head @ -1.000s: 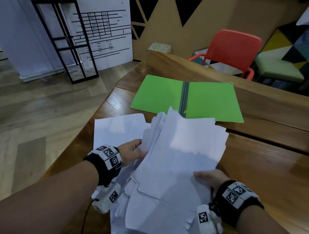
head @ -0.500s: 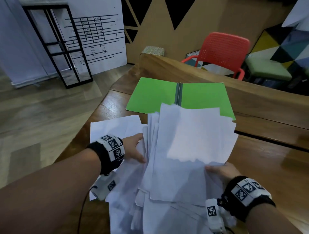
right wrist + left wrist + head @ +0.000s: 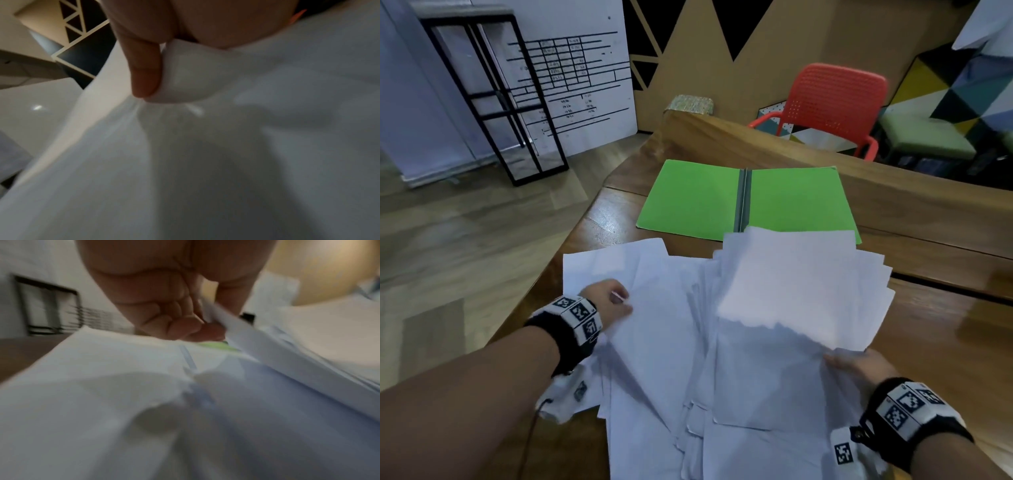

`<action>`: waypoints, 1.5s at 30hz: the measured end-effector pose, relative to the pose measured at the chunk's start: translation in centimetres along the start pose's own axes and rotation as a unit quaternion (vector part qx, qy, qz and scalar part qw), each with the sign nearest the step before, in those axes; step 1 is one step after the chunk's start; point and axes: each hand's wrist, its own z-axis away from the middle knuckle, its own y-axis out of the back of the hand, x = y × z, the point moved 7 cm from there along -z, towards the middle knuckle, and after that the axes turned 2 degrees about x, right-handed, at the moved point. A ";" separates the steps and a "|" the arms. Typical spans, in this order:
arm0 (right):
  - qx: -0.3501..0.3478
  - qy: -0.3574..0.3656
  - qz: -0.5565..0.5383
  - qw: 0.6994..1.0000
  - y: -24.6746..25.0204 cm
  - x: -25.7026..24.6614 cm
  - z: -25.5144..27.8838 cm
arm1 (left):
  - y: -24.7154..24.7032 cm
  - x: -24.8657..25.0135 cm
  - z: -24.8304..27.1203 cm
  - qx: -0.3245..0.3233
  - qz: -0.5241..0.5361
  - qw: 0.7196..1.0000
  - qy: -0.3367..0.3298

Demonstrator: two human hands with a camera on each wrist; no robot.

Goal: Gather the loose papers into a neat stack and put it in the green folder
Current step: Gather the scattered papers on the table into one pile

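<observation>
A loose pile of white papers (image 3: pixel 756 325) is fanned out over the near part of the wooden table (image 3: pixel 945 342). The green folder (image 3: pixel 722 202) lies open and flat beyond it, its near right corner covered by the top sheets. My left hand (image 3: pixel 616 301) is at the pile's left edge, fingers curled, pinching a sheet edge (image 3: pixel 224 318) between thumb and fingers. My right hand (image 3: pixel 859 366) grips the pile's right near side; in the right wrist view the thumb (image 3: pixel 144 73) presses into bunched paper (image 3: pixel 205 129). Both wrist views are blurred.
A red chair (image 3: pixel 832 99) and a green seat (image 3: pixel 924 137) stand behind the table's raised back ledge (image 3: pixel 756 137). A black metal frame (image 3: pixel 493 102) and a white printed board (image 3: pixel 571 78) stand on the floor at the left. The table's left edge runs close beside my left arm.
The raised pile has come down and spread flatter toward the folder. My left hand moved out to the pile's left edge; my right hand shifted right and kept its hold.
</observation>
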 end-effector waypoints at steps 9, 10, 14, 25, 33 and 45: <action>-0.020 0.002 -0.019 1.000 -2.9 0.2 0.1 | -8.4 -0.8 2.3 -0.095 0.568 0.798 0.177; 0.002 -0.001 -0.009 1.000 -2.7 0.3 0.3 | -9.4 -0.5 2.9 -0.101 0.586 0.783 0.181; -0.008 -0.010 -0.047 0.999 -3.0 0.3 0.9 | -10.7 0.0 3.6 -0.073 0.449 0.877 0.157; -0.121 0.066 -0.112 0.984 -3.6 -0.8 2.3 | -10.2 8.1 5.3 -0.141 0.283 0.946 -0.065; -0.142 0.032 -0.092 0.985 -3.8 -0.8 3.2 | -8.4 8.4 4.5 -0.147 0.347 0.920 -0.106; 0.049 -0.028 0.108 0.993 0.4 2.8 0.5 | -3.6 -0.9 3.0 0.014 0.036 0.987 0.156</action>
